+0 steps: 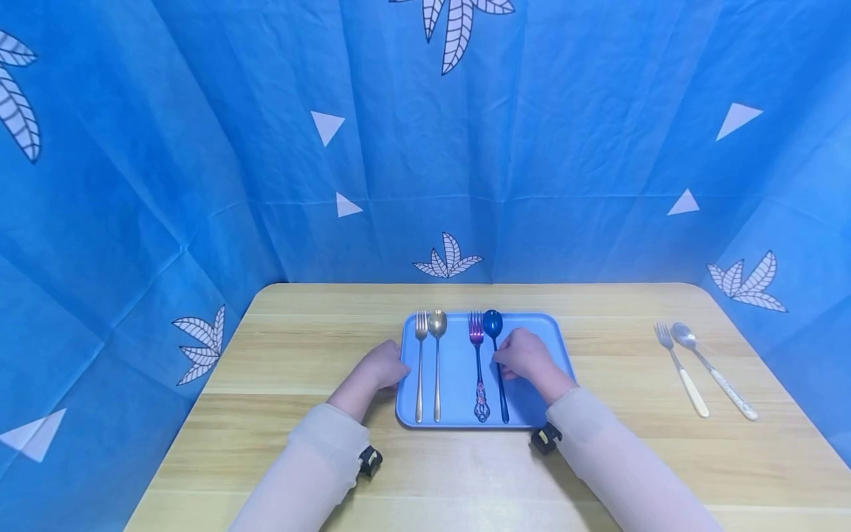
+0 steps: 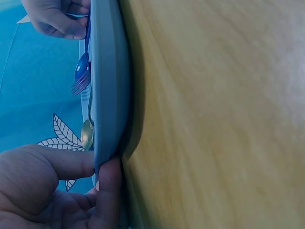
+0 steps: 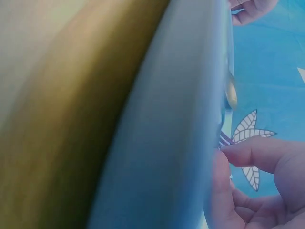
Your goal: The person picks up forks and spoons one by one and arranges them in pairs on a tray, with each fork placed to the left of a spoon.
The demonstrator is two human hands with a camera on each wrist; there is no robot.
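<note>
A blue tray (image 1: 459, 369) lies on the wooden table. My left hand (image 1: 384, 363) pinches its left rim between thumb and finger, as the left wrist view shows closely. Over the tray's right part, my right hand (image 1: 525, 355) pinches the handle of a dark blue spoon (image 1: 493, 324). Left of that spoon lies a purple fork (image 1: 476, 329) with an ornate handle. A gold fork (image 1: 422, 326) and a gold spoon (image 1: 437, 324) lie side by side on the tray's left part. In the right wrist view, the spoon at my fingertips (image 3: 231, 155) is hidden.
Off to the right on the table (image 1: 299, 443) lie a fork with a cream handle (image 1: 691, 391) and a silver spoon with a patterned white handle (image 1: 731, 395). A blue curtain (image 1: 425, 162) with leaf prints hangs behind and beside the table.
</note>
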